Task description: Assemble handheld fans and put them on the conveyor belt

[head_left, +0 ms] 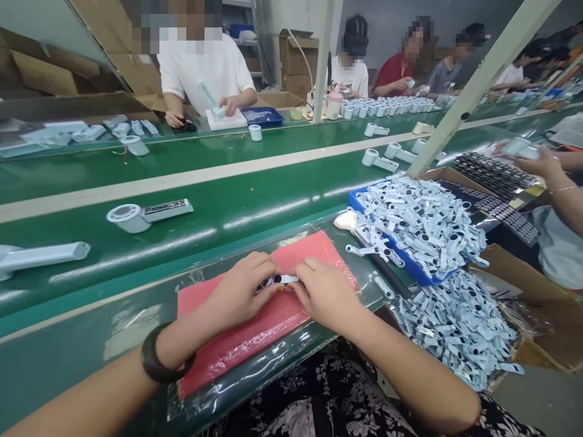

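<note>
Two thumb-and-finger pinches on part [288, 279]: your left hand [243, 285] at 9 o'clock, right hand [325, 294] at 3. Likely light, stiff, slick; hold edges.

So your pad [246, 340] is a pretty loud pinkish red, and the little part [288, 279] you've got there is pale blue, nearly white, with a black spot. Your bangle [152, 355] is dark brown, almost black, and your outfit [337, 388] is black with a light grey floral print. The tray [421, 276] to your right is bright blue, and the pieces [423, 224] heaped in it are pale blue, lots of them with black ovals. The belt [255, 194] in front of you is deep green with a cream strip [204, 176] along it. Across from you: plain white shirt [195, 67], then a dark red shirt [389, 76] further along.
</note>
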Motion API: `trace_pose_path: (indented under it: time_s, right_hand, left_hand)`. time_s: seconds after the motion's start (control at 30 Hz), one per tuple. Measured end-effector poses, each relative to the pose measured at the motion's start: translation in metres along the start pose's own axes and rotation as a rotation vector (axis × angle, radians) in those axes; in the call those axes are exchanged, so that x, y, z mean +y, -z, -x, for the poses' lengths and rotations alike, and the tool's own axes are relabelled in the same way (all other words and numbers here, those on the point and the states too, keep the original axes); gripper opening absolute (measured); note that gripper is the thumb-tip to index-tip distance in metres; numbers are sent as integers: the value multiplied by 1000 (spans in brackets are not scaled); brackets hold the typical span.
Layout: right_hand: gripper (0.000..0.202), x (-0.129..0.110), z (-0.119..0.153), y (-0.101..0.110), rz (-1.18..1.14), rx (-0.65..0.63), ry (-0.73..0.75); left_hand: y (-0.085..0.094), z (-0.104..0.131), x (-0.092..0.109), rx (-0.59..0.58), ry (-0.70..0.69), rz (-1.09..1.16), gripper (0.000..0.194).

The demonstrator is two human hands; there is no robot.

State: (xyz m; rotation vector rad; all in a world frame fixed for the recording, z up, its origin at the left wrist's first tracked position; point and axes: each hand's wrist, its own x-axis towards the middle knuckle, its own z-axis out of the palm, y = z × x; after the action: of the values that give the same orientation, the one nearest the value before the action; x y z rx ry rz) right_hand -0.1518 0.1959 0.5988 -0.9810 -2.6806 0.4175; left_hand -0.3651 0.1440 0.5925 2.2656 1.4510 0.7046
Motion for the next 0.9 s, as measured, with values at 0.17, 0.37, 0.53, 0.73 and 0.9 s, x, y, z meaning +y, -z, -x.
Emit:
trace_pose_path:
  time_s: [0.17, 0.37, 0.53, 0.73, 0.9]
  right_hand:
    - [9, 5, 2, -5, -211, 68, -38]
    - [21, 21, 2, -19, -683, 6, -137]
    - [33, 16, 12, -13, -490, -162, -29]
    - [28, 13, 14, -22, -390, -62, -32]
    - [33, 17, 20, -24, -477, -92, 15]
  left_hand:
    - [-7, -3, 1, 35, 29, -6, 23]
    - [-4, 4, 10, 11, 7, -56, 21]
    - [-9, 17, 25, -5, 20, -133, 18]
    - [-17, 15, 29, 4, 88, -179, 19]
    - [-15, 17, 37, -30, 139, -157, 23]
